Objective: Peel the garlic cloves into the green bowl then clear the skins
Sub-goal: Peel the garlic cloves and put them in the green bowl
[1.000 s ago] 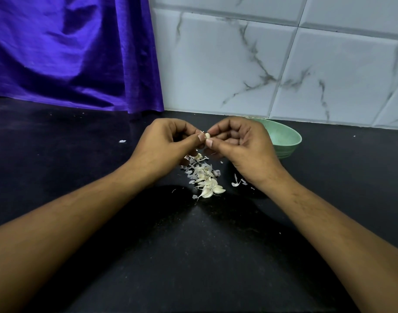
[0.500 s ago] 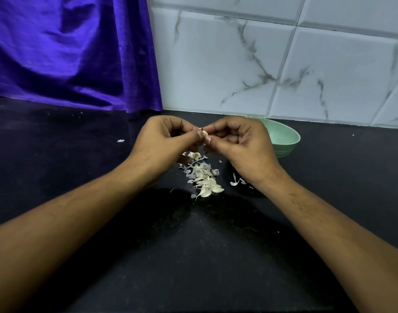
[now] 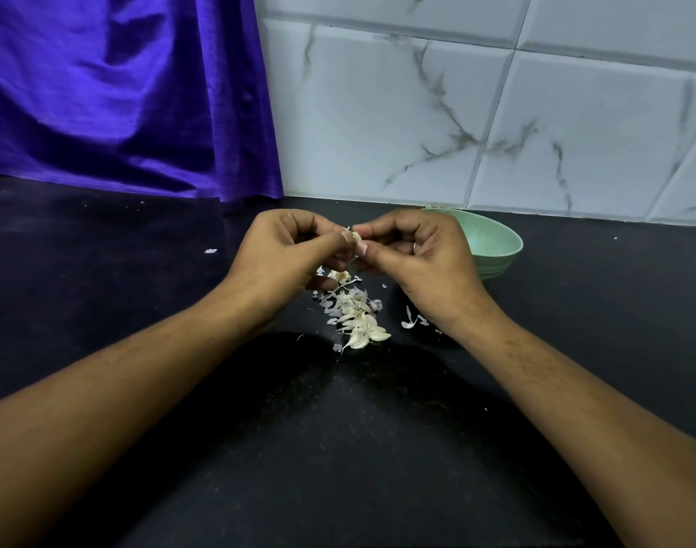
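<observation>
Head view, right hand (image 3: 421, 257) pinching clove (image 3: 355, 236), half-hidden

— Where's the clove (image 3: 355, 236)?
— Pinched between the fingertips (image 3: 338, 239) of both hands. I see it small and pale, with a shred of skin sticking up.
— And the rest?
— A heap (image 3: 358, 318) of white cloves and papery skins lies just below the fingertips, trailing toward me. A few loose skins (image 3: 411, 320) lie right of it.
— The bowl (image 3: 494, 241)?
— Pale green, upright, just behind the right fingertips and partly hidden by them. I can't tell what it holds.
</observation>
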Demonstrator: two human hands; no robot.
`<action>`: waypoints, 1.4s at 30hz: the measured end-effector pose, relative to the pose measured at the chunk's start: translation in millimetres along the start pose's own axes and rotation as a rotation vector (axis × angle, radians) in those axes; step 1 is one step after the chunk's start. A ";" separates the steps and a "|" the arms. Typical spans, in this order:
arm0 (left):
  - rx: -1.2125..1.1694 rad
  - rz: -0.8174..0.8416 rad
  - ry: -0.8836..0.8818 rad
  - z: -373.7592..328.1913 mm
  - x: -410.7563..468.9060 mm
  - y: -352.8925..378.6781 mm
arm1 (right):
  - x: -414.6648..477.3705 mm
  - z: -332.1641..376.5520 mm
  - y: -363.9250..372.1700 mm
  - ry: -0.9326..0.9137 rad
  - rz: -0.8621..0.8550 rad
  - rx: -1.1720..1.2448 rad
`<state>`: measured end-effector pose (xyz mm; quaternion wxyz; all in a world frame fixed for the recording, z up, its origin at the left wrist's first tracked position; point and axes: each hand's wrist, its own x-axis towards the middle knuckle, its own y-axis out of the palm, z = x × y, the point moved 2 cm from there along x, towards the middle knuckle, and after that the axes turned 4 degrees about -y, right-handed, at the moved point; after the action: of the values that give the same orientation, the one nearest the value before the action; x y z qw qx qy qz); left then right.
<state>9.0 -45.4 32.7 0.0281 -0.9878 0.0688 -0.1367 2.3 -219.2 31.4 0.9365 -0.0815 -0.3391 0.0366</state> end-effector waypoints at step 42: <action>-0.017 0.046 -0.034 10.0 4.1 -0.1 | 0.5 -9.0 0.2 0.052 -0.029 0.017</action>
<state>15.6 -45.5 24.1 0.0243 -0.9883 0.0922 -0.1189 8.5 -220.1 24.9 0.9461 -0.0696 -0.3153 0.0235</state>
